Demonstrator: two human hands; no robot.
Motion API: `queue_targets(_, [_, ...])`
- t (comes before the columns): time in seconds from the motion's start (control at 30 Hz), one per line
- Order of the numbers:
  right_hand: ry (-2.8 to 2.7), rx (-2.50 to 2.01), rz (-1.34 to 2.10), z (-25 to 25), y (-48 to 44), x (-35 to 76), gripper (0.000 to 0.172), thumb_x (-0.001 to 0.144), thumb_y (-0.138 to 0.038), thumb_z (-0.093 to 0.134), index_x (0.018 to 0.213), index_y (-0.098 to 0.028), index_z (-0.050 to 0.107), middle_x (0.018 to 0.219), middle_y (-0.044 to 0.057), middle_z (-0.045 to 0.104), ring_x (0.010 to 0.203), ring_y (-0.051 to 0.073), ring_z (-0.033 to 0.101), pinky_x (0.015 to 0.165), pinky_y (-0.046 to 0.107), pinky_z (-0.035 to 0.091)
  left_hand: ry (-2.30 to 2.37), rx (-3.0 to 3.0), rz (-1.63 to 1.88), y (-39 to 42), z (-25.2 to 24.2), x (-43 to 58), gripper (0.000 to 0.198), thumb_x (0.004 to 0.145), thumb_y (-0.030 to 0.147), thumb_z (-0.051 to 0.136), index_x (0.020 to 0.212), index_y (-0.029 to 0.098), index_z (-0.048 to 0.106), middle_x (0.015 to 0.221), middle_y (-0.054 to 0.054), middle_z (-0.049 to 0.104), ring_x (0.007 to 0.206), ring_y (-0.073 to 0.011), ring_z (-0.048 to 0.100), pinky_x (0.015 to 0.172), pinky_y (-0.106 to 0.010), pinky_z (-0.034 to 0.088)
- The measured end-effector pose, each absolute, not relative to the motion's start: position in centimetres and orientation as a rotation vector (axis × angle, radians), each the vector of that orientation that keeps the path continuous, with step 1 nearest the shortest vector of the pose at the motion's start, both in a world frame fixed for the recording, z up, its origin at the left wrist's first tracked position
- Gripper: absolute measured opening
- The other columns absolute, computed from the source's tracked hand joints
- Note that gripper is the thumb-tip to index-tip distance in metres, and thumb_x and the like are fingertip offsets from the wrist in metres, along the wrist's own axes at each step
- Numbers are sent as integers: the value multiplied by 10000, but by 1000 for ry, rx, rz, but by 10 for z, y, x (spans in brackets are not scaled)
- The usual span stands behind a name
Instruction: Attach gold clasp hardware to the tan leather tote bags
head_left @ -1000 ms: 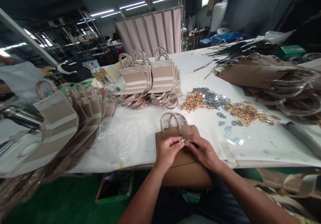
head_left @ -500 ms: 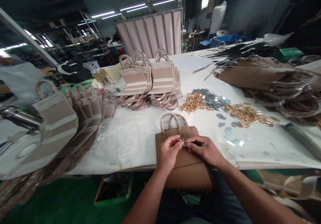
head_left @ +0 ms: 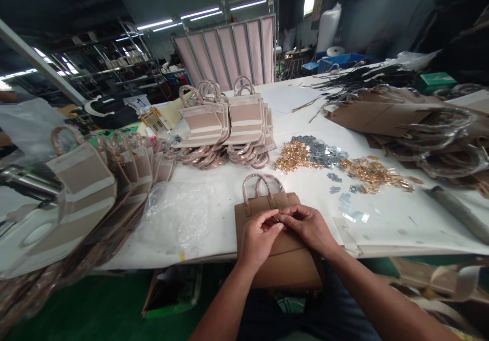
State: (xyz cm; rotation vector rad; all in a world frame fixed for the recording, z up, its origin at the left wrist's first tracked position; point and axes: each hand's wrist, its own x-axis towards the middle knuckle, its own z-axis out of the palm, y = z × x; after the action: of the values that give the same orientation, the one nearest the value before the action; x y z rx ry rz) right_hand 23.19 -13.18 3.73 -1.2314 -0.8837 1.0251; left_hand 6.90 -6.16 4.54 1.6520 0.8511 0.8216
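Observation:
A small gold metal fitting (head_left: 278,217) is pinched between both hands; its exact shape is mostly covered by fingers. My left hand (head_left: 262,236) grips it from the left with thumb and fingertips. From the other side, my right hand (head_left: 309,227) is closed on it too. Beneath both hands a brown handbag (head_left: 292,267) lies over the table's front edge, its plastic-wrapped handles (head_left: 253,186) pointing away from me. Right of the bag lie piles of gold fittings (head_left: 292,157) and grey metal plates (head_left: 324,152), with more gold pieces (head_left: 374,173) beyond.
Stacked bag panels with wrapped handles stand at the left (head_left: 82,178) and back (head_left: 244,117). More brown bags (head_left: 367,107) are heaped at the right. A clear plastic sheet (head_left: 179,214) lies left of the handbag on the white table (head_left: 223,229). A grey roll (head_left: 458,216) rests at the right.
Both hands stay together over the handbag, with the fingers shifted slightly around the gold fitting. The whole view has moved a little; the piles look the same.

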Motion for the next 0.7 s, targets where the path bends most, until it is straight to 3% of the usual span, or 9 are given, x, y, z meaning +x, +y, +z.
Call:
queue_targets(0.13, [-985, -1271, 969, 37, -134, 232, 437, 864, -609, 815, 857, -177, 747, 756, 41, 702, 724, 211, 607, 704, 313, 475, 909, 1677, 885, -63, 42, 70, 288, 839, 307, 756, 1103, 198, 794, 1054, -64, 783, 915, -206, 738, 823, -290, 607])
queue_targets(0.33, [-1079, -1200, 1047, 41, -134, 236, 397, 910, -569, 793, 892, -176, 738, 783, 31, 688, 736, 196, 594, 699, 293, 445, 894, 1472, 835, -61, 36, 69, 396, 847, 410, 771, 1138, 143, 782, 987, -90, 785, 779, -191, 733, 724, -276, 627])
queue_targets(0.7, [-1108, -1143, 1142, 40, -138, 242, 404, 906, -585, 802, 931, -191, 719, 811, 8, 636, 750, 188, 545, 684, 278, 414, 881, 1540, 793, -60, 42, 65, 335, 832, 394, 796, 1070, 159, 814, 946, -99, 793, 873, -248, 761, 861, -348, 643])
